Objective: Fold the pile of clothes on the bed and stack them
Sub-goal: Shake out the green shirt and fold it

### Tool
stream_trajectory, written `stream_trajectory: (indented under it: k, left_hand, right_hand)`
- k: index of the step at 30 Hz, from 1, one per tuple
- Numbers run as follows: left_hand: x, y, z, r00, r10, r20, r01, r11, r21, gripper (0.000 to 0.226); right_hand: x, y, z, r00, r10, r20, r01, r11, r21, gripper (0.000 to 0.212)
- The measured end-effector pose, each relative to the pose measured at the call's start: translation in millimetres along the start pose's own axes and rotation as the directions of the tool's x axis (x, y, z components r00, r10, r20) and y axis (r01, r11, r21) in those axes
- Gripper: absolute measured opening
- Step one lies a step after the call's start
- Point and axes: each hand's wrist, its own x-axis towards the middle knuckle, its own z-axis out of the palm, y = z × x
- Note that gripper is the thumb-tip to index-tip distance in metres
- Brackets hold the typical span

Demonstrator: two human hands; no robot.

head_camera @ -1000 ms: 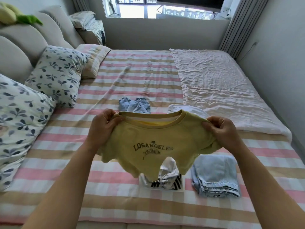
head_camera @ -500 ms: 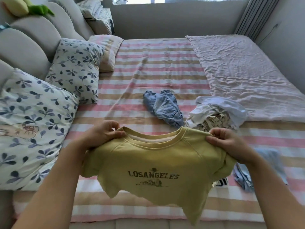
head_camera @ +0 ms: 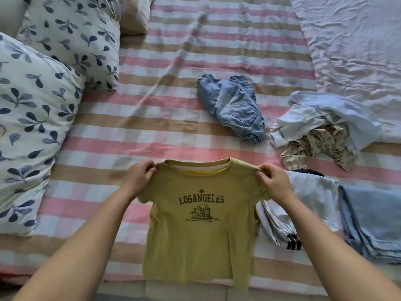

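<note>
The bed [head_camera: 173, 61], covered in a sheet of pink, tan and white stripes, fills the view. A wrinkled pale blanket [head_camera: 351, 40] lies over its far right part. 2 leaf-print pillows [head_camera: 32, 131] sit along the left edge, one behind the other.

The yellow T-shirt [head_camera: 199, 246], printed "LOSANGELES", is at the near edge of the bed in the middle. It faces up, held by its shoulders, with its body lying on the sheet and its hem at the mattress edge.

To its right lie folded light blue jeans [head_camera: 373, 224]. Between them and the shirt is a folded white garment [head_camera: 308, 203], whose left edge the shirt's sleeve touches. Behind these is an unfolded heap [head_camera: 321, 129] of white and patterned cloth, and left of that, apart from it, a crumpled denim piece [head_camera: 234, 107].

The left hand [head_camera: 138, 177] pinches the shirt's left shoulder between thumb and curled fingers. The right hand [head_camera: 273, 181] pinches the right shoulder seam the same way. Both are raised just above the sheet, pulling the neckline taut.
</note>
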Motion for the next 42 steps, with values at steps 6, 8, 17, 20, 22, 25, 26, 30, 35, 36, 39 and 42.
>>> stream_trajectory:
  k: [6,8,17,20,22,25,26,30,35,36,39,42]
  left_hand:
    - [83.1,-12.3,40.7,0.973,0.013,-0.228,-0.01,1.0,0.016,0.013]
    - [115.8,-17.5,55.9,0.958,0.021,-0.285,-0.002,0.998,0.064,0.014]
    - [193.3,-52.6,130.6,0.935,-0.009,-0.354,0.094,0.97,0.225,0.021]
    - [175.7,-65.7,138.3,0.926,0.019,-0.377,0.085,0.962,0.258,0.045]
    - [145.3,-69.3,148.0,0.912,0.145,-0.385,-0.029,0.956,0.292,0.053]
    - [88.9,-63.3,172.5,0.935,0.333,-0.122,-0.28,0.904,0.322,0.054]
    - [74.9,-63.5,179.7,0.941,0.338,0.006,-0.319,0.883,0.345,0.06]
    - [51.2,-83.1,184.9,0.973,0.154,0.17,-0.223,0.814,0.537,0.076]
    - [14.5,-77.7,168.0,0.986,0.163,-0.018,-0.154,0.958,0.241,0.054]
    - [-3.5,-77.4,168.6,0.98,0.155,-0.125,-0.133,0.976,0.171,0.047]
    - [-68.9,-86.2,179.6,0.938,-0.06,-0.34,0.074,0.997,0.029,0.038]
    - [-131.8,-99.0,195.4,0.84,-0.352,-0.412,0.334,0.935,-0.119,0.042]
  right_hand:
    - [92.0,28.1,42.4,0.99,-0.051,-0.129,0.042,0.997,-0.065,0.006]
    - [125.7,40.9,56.7,0.986,-0.038,-0.164,0.022,0.995,-0.098,0.008]
    - [203.0,93.3,103.0,0.983,0.012,-0.185,-0.068,0.952,-0.297,0.023]
    - [191.5,88.4,107.1,0.964,0.019,-0.266,-0.12,0.923,-0.367,0.038]
    - [159.5,82.7,119.5,0.94,-0.141,-0.31,-0.014,0.893,-0.449,0.049]
    - [95.4,83.5,156.0,0.936,-0.344,-0.077,0.266,0.831,-0.489,0.05]
    - [78.7,88.0,165.3,0.947,-0.316,0.054,0.297,0.801,-0.52,0.052]
    - [61.7,119.5,166.7,0.985,-0.065,0.163,0.16,0.711,-0.685,0.058]
    - [9.8,111.7,157.3,0.979,-0.203,0.023,0.192,0.876,-0.443,0.042]
    - [-14.8,113.4,155.6,0.967,-0.252,-0.027,0.222,0.893,-0.39,0.037]
    - [-96.1,126.7,149.1,0.966,-0.21,-0.15,0.163,0.946,-0.279,0.029]
    - [-162.4,143.3,148.3,0.965,-0.021,-0.261,-0.034,0.978,-0.205,0.035]
